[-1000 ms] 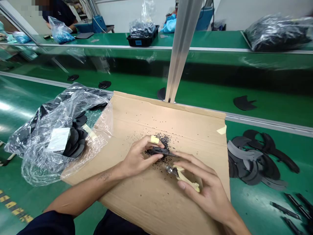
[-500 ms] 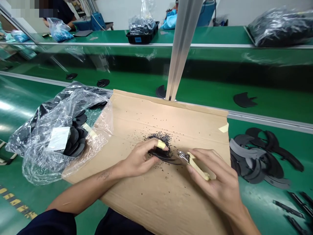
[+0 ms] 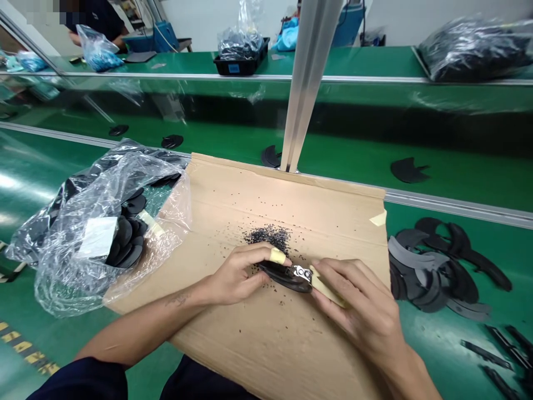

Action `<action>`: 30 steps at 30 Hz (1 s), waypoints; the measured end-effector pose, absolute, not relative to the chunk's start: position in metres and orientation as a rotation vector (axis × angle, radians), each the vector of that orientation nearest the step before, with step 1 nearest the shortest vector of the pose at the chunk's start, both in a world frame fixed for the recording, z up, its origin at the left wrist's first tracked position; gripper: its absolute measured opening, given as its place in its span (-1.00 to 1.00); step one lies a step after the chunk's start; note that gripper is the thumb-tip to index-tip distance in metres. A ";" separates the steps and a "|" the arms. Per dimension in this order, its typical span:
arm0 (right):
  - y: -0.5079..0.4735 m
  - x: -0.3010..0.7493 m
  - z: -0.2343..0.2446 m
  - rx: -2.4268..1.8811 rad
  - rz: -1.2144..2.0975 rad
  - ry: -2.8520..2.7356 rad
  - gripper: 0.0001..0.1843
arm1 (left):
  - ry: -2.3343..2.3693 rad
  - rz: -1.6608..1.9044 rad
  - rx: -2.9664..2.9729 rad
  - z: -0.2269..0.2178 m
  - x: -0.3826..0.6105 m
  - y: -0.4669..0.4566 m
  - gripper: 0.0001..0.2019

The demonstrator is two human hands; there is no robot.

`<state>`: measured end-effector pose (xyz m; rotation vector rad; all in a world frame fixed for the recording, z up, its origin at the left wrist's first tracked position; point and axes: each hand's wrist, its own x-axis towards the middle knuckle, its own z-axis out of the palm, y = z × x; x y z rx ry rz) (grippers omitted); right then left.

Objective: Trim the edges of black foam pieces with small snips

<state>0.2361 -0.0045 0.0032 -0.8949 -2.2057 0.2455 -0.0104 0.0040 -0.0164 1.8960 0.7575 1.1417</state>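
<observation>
My left hand (image 3: pixel 239 275) pinches a flat black rubber piece (image 3: pixel 283 276) over the cardboard sheet (image 3: pixel 266 328); its index finger wears a yellow finger cot. In my right hand (image 3: pixel 360 311) is a small cutter with cream handles (image 3: pixel 310 276), fingers closed round it, its metal jaws at the edge of the black piece. A heap of tiny black trimmings (image 3: pixel 268 237) lies on the cardboard just beyond my hands.
A clear plastic bag of black discs (image 3: pixel 100 228) lies at the left. Trimmed black pieces (image 3: pixel 441 266) are piled at the right on the green bench. A metal post (image 3: pixel 303 89) rises behind the cardboard. Black parts lie on the belt beyond. Another person stands far left.
My right hand moved the cutter left, up to the black piece. The left hand shifted slightly toward me, still holding the piece.
</observation>
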 end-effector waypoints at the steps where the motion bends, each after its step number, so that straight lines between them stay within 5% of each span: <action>1: -0.005 0.236 0.003 -0.894 0.218 -2.217 -0.67 | 0.756 1.147 1.901 -0.017 -0.010 0.004 -0.75; 7: -0.007 0.238 0.006 -0.899 0.107 -2.288 -0.74 | 0.747 1.155 1.905 -0.016 -0.008 0.004 -0.75; 15: -0.006 0.239 0.004 -0.902 0.625 -2.034 -0.73 | 0.802 1.105 1.868 -0.012 -0.012 0.003 -0.69; 30: -0.001 0.240 0.005 -0.856 0.362 -2.150 -0.68 | 0.727 1.125 1.994 -0.008 -0.012 0.007 -0.69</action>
